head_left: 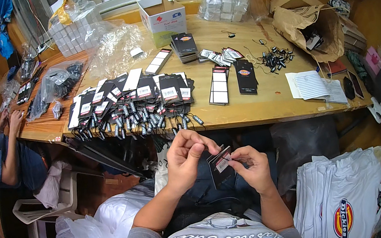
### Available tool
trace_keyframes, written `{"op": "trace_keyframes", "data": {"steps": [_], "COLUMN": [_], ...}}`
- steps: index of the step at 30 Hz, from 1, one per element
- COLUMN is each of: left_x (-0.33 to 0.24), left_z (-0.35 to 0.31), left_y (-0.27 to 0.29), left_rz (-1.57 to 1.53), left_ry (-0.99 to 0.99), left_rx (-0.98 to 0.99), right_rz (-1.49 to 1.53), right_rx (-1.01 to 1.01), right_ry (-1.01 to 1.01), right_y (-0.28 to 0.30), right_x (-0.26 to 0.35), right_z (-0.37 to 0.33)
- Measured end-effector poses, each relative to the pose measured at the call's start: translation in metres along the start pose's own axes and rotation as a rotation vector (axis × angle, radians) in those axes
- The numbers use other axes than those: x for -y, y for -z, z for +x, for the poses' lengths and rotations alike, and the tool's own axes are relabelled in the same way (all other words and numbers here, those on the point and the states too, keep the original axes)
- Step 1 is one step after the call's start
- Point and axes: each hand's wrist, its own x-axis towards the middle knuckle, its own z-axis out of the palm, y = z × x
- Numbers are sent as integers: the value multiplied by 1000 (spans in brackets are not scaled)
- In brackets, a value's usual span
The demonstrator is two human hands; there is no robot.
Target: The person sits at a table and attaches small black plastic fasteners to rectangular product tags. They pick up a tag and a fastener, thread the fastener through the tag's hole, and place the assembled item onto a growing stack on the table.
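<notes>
Above my lap, a small stack of black hang tags (221,168) with a white and red label is held between my hands. My left hand (185,160) has its fingers bent over the top edge of the tags, closed on them. On the other side, the thumb and forefinger of my right hand (253,165) pinch the tags by the label. Just beyond, a spread pile of black hang tags (145,88) with white labels lies along the table's front edge, their black cords and small tubular fasteners (142,119) hanging forward.
On the wooden table (268,101) stand a carton (163,20), stacked tags (185,47), loose cords (276,58), a paper bag (309,28) and a notebook (309,84). Folded white shirts (337,195) lie at right, a plastic bag (94,236) at left. Another person (2,155) sits far left.
</notes>
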Motion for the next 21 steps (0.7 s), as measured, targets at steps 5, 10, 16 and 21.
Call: {"op": "trace_keyframes", "data": {"steps": [5, 10, 16, 21], "left_x": [-3, -8, -9, -5], "left_z": [-1, -3, 0, -3], "left_y": [-1, -5, 0, -9], "left_rz": [-20, 72, 256, 350], "left_ry": [13, 81, 212, 310], "left_rx": [-108, -195, -39, 97], "right_rz": [-182, -243, 262, 319], "right_rx": [28, 92, 48, 8], "right_ry": [8, -66, -274, -210], "right_y": [5, 18, 26, 22], "right_x": [11, 23, 22, 31], "right_z": [3, 4, 6, 5]}}
